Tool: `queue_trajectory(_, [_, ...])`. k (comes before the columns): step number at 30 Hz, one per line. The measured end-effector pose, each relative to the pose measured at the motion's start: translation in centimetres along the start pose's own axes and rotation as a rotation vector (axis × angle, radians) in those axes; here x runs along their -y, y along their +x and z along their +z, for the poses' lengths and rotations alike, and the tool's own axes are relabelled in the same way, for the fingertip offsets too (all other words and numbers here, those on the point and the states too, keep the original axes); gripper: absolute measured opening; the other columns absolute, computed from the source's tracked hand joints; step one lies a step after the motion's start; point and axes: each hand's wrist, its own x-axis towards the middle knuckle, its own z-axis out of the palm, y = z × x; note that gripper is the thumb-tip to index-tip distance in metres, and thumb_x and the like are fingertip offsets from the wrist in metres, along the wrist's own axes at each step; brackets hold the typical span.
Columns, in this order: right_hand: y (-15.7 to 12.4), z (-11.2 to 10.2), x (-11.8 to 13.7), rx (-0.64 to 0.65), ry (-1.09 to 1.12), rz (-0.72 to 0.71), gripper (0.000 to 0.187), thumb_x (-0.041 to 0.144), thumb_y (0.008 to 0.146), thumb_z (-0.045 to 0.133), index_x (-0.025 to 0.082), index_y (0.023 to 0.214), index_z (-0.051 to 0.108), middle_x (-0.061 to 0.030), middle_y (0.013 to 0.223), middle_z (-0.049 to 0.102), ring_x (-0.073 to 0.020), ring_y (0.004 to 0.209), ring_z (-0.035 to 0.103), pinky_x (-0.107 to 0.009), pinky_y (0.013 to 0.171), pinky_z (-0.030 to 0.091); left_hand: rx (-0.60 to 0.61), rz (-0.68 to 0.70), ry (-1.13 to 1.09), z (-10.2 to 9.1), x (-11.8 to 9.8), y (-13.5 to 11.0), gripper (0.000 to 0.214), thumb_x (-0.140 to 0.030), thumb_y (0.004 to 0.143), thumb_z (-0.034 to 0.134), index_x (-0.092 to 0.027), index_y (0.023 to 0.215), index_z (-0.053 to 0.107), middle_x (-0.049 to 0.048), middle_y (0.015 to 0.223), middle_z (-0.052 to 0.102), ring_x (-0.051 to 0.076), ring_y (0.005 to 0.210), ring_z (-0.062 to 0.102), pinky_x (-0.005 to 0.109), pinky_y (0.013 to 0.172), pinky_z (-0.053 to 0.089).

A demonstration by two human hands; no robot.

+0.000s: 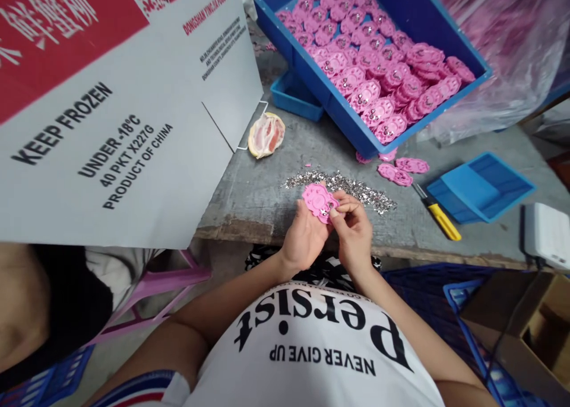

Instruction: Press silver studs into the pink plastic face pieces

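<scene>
One red-and-white carton point(133, 128) fills the upper left; now centre frame, my left hand point(300, 241) has its grip clamped on a pink piece point(315, 200), my right hand point(357, 229) pinching its lower-right edge; a yellow-handled tool point(445, 223) lies right of centre on the surface point(394, 235).

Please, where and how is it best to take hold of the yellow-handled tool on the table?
Probably by the yellow handle, from above and from the near table edge. The tool lies flat, handle end towards that edge and thin metal part pointing away. The blue tray is close on its right, so the near side looks freer.
</scene>
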Motion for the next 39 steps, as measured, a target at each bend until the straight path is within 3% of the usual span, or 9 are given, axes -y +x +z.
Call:
queue_trajectory(3, [-0.1, -0.5, -0.2, -0.010, 0.061, 0.014, 0.010, 0.026, 0.084, 0.071, 0.023, 0.089, 0.062, -0.0053, 0.114, 0.064, -0.0230, 0.117, 0.058, -0.045, 0.105, 0.042, 0.013, -0.011, 0.024, -0.2, -0.5, 0.2, 0.060, -0.060, 0.093, 0.058, -0.023, 0.140, 0.052, 0.0128, 0.140, 0.063, 0.030, 0.138, 0.054, 0.047, 0.114, 0.045])
queue_trajectory(5, [0.1, -1.6, -0.5, -0.027, 0.004, 0.023, 0.010, 0.028, 0.085, 0.069, 0.023, 0.092, 0.064, -0.0075, 0.124, 0.062, -0.0244, 0.123, 0.056, -0.045, 0.105, 0.042, 0.010, -0.028, 0.104, -0.5, -1.1, 0.5, 0.051, -0.045, 0.090, 0.067, -0.022, 0.134, 0.055, 0.0132, 0.137, 0.065, 0.030, 0.129, 0.062, 0.048, 0.110, 0.048])
queue_trajectory(9, [1.7, -5.6, -1.4, -0.067, -0.224, 0.009, 0.013, 0.033, 0.085, 0.066, 0.022, 0.093, 0.065, -0.0107, 0.126, 0.063, -0.0263, 0.122, 0.056, -0.046, 0.102, 0.042, -0.036, -0.039, 0.361, -1.1, -2.7, 1.5, 0.048, -0.016, 0.078, 0.073, -0.021, 0.123, 0.055, 0.0115, 0.127, 0.071, 0.027, 0.104, 0.074, 0.044, 0.093, 0.057])
queue_trajectory(14, [3.3, -12.0, -2.7, -0.082, -0.551, -0.014, 0.014, 0.035, 0.082, 0.062, 0.022, 0.084, 0.067, -0.0111, 0.110, 0.071, -0.0283, 0.108, 0.062, -0.051, 0.099, 0.044, 0.003, -0.080, 0.568, -1.2, -5.3, 4.1, 0.044, -0.022, 0.077, 0.079, -0.020, 0.116, 0.059, 0.0100, 0.115, 0.073, 0.026, 0.093, 0.076, 0.041, 0.084, 0.062])
queue_trajectory(17, [3.1, -14.2, -3.4, -0.062, -0.703, -0.060, 0.015, 0.035, 0.084, 0.058, 0.023, 0.086, 0.068, -0.0091, 0.100, 0.073, -0.0276, 0.099, 0.064, -0.047, 0.090, 0.048, 0.022, -0.049, 0.639, -0.3, -7.0, 6.5, 0.040, -0.023, 0.076, 0.080, -0.019, 0.112, 0.062, 0.0065, 0.098, 0.074, 0.026, 0.091, 0.077, 0.042, 0.086, 0.063])
queue_trajectory(22, [2.2, -14.4, -4.2, 0.113, -0.867, -0.130, 0.016, 0.032, 0.088, 0.055, 0.023, 0.087, 0.069, -0.0061, 0.086, 0.074, -0.0259, 0.085, 0.065, -0.041, 0.078, 0.050, 0.039, -0.019, 0.737, 2.4, -9.3, 12.5, 0.033, -0.014, 0.076, 0.075, -0.017, 0.106, 0.062, 0.0073, 0.087, 0.073, 0.025, 0.082, 0.077, 0.038, 0.076, 0.066])
queue_trajectory(28, [1.8, -14.0, -4.2, 0.035, -0.826, -0.200, 0.018, 0.033, 0.093, 0.054, 0.023, 0.087, 0.068, -0.0052, 0.083, 0.073, -0.0238, 0.079, 0.068, -0.038, 0.073, 0.052, -0.120, 0.178, 0.971, 7.4, -12.2, 22.1, 0.031, -0.007, 0.073, 0.068, -0.014, 0.101, 0.059, 0.0018, 0.075, 0.067, 0.013, 0.060, 0.066, 0.024, 0.054, 0.058])
queue_trajectory(33, [1.7, -14.0, -4.2, 0.025, -0.813, -0.230, 0.016, 0.032, 0.094, 0.055, 0.025, 0.087, 0.068, -0.0041, 0.081, 0.072, -0.0238, 0.076, 0.069, -0.038, 0.071, 0.053, -0.249, 0.500, 1.341, 11.0, -14.1, 30.0, 0.042, -0.002, 0.070, 0.064, -0.016, 0.109, 0.061, -0.0001, 0.075, 0.058, 0.013, 0.065, 0.060, 0.030, 0.068, 0.057])
queue_trajectory(39, [1.8, -13.8, -4.1, -0.005, -0.781, -0.238, 0.016, 0.030, 0.095, 0.054, 0.025, 0.087, 0.067, -0.0035, 0.079, 0.072, -0.0229, 0.074, 0.069, -0.036, 0.068, 0.053, -0.225, 0.537, 1.766, 12.5, -13.9, 35.0, 0.033, -0.004, 0.070, 0.065, -0.017, 0.101, 0.063, 0.0056, 0.090, 0.065, 0.024, 0.096, 0.064, 0.042, 0.095, 0.050])
